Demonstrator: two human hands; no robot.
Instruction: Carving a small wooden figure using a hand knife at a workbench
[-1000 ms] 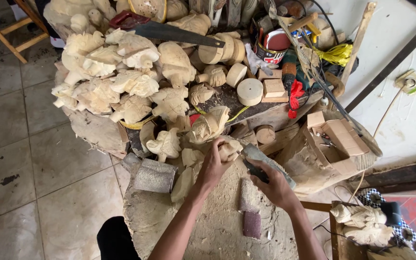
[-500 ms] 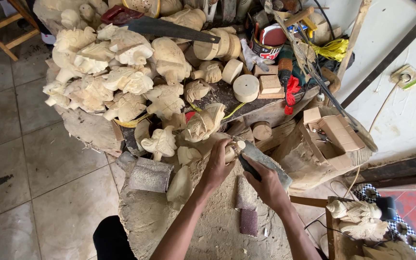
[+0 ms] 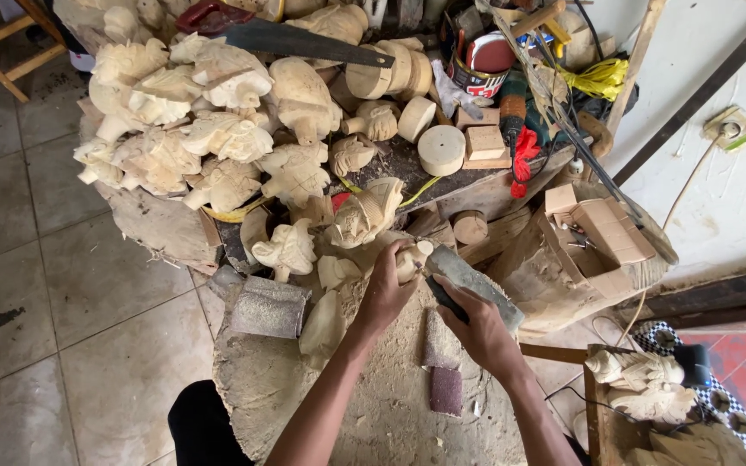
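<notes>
Nothing shifted: left hand [image 3: 388, 289] grips pale carving [image 3: 411, 258], right hand [image 3: 477, 326] rasp [image 3: 475, 285].

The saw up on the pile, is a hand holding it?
No, the saw lies alone on the carvings; the left hand grips a small carving.

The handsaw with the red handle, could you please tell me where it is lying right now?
In the head view the handsaw lies at the top, left of centre, across the pile of pale wooden carvings, far above both hands.
</notes>
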